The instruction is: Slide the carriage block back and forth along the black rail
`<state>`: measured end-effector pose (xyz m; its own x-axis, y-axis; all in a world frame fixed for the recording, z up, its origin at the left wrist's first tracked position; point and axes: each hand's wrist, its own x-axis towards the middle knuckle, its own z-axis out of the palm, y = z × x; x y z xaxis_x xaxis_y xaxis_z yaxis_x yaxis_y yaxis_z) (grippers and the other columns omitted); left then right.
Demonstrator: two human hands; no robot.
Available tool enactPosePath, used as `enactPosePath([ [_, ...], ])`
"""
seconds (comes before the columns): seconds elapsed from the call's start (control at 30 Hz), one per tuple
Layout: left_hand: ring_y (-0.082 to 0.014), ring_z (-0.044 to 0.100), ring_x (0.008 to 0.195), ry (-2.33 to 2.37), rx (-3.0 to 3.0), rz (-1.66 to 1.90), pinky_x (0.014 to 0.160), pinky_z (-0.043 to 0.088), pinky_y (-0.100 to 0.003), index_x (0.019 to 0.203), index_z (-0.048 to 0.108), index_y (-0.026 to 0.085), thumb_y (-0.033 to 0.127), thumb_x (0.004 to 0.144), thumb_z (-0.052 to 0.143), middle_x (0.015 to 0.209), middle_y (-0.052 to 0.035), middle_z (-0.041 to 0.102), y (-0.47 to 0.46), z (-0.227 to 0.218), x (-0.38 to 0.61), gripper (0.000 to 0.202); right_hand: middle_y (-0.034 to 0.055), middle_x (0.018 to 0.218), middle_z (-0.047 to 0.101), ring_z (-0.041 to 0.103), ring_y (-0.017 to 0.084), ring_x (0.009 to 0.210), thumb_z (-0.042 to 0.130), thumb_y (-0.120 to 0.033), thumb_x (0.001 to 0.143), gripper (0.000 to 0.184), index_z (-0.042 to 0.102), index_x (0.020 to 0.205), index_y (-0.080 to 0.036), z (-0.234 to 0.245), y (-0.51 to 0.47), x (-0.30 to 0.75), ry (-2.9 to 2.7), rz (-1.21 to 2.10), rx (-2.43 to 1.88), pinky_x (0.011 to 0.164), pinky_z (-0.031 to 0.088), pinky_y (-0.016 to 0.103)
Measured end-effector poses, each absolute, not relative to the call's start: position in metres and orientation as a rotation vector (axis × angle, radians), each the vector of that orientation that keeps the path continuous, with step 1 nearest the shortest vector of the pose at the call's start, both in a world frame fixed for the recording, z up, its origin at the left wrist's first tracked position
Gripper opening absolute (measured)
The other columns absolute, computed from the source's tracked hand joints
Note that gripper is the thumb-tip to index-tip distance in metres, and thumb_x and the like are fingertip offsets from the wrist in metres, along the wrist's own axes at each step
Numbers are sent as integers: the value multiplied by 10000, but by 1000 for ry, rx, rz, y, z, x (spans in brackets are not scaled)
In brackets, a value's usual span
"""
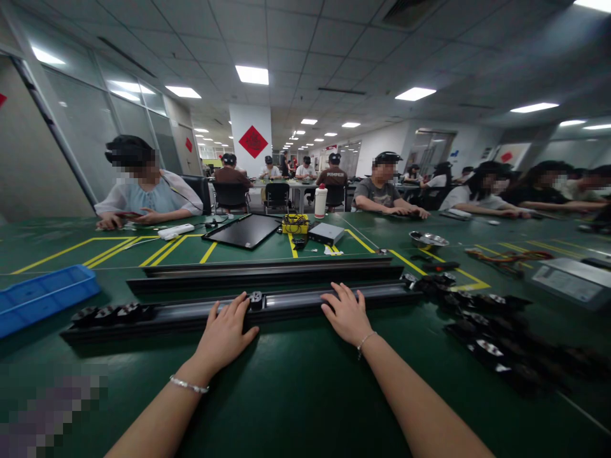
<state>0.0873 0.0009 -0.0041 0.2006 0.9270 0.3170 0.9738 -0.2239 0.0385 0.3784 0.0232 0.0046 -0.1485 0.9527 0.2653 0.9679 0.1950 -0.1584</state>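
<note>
A long black rail (291, 304) with a shiny inner channel lies across the green table in front of me. My left hand (225, 334) rests on its near side, fingers outstretched, holding nothing. Close to those fingertips, a small black part with a silvery round top (256, 299) sits in the channel. Further right, my right hand (349, 318) lies over the rail with its fingers apart and nothing in them. Several similar black parts (107, 313) stand at the rail's left end. Two more dark rails (267, 275) lie just behind it.
A blue tray (48, 296) is at left, and loose black parts (487, 346) are heaped at right. Beyond the rails are a dark flat panel (243, 230), a yellow box (295, 222), a white bottle (320, 202) and a metal bowl (429, 240). People sit across the table.
</note>
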Motion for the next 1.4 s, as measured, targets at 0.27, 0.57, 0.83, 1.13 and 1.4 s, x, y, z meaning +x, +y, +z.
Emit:
enactPosePath([
  [0.27,-244,400,1208,-1893,-2307,-413,1056,125,-492,1262,407,222,456,745,432,1387,-82,363,0,-1,89,568,19,1378,340,215,223,1280,248,-478,871,407,539,1119,-339,6,23,379,-2181,-77,-1824,1001,95,525],
  [0.57,-241,401,1204,-1922,-2299,-409,1052,115,-503,1260,405,233,437,748,435,1382,-76,370,-3,5,93,552,18,1377,339,213,220,1282,257,-476,870,399,537,1121,-342,5,23,379,-2179,-81,-1815,1005,87,515],
  [0.83,-237,397,1206,-1924,-2302,-408,1042,152,-493,1260,401,248,443,746,437,1388,-69,359,-2,6,93,551,19,1373,346,222,220,1275,261,-475,870,393,538,1116,-345,2,25,379,-2171,-104,-1802,998,98,522],
  [1.13,-240,406,1195,-1954,-2301,-384,1035,152,-492,1270,393,280,455,748,436,1388,-61,359,-2,8,94,552,19,1376,340,219,223,1278,257,-470,871,395,538,1119,-344,4,23,379,-2180,-99,-1815,1001,90,516],
  [1.4,-252,411,1184,-1986,-2301,-337,1018,168,-506,1269,396,308,466,740,446,1386,-61,356,-3,12,97,554,16,1381,332,210,222,1281,246,-478,871,404,534,1123,-346,3,24,379,-2179,-91,-1818,1000,87,518],
])
